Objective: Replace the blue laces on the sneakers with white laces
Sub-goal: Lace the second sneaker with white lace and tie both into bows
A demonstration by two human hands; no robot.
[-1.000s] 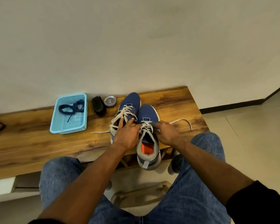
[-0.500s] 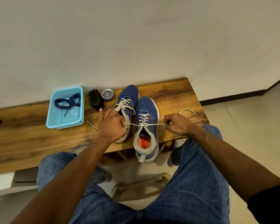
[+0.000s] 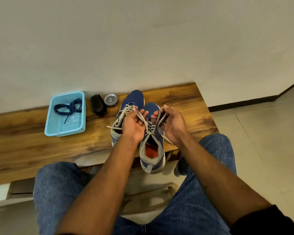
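Two blue sneakers stand side by side on the wooden bench (image 3: 32, 146), toes to the wall. The left sneaker (image 3: 132, 100) carries white lacing, with a loose tip lying to its left. The right sneaker (image 3: 152, 156), orange inside, is laced in white too. My left hand (image 3: 134, 124), palm up, pinches one end of the right sneaker's white lace (image 3: 149, 129) above the shoe. My right hand (image 3: 172, 124) grips the other end, which runs over its fingers and trails down past the wrist. The blue laces (image 3: 68, 106) lie coiled in a light blue basket (image 3: 49, 128).
A black brush-like object (image 3: 98, 105) and a round metal tin (image 3: 110, 100) sit between the basket and the sneakers by the wall. The bench ends at the right, with tiled floor (image 3: 261, 141) beyond. My jean-clad knees (image 3: 58, 184) are under the bench's front edge.
Both hands have come up from pulling the lace sideways and now hold its two ends raised close together above the right sneaker.
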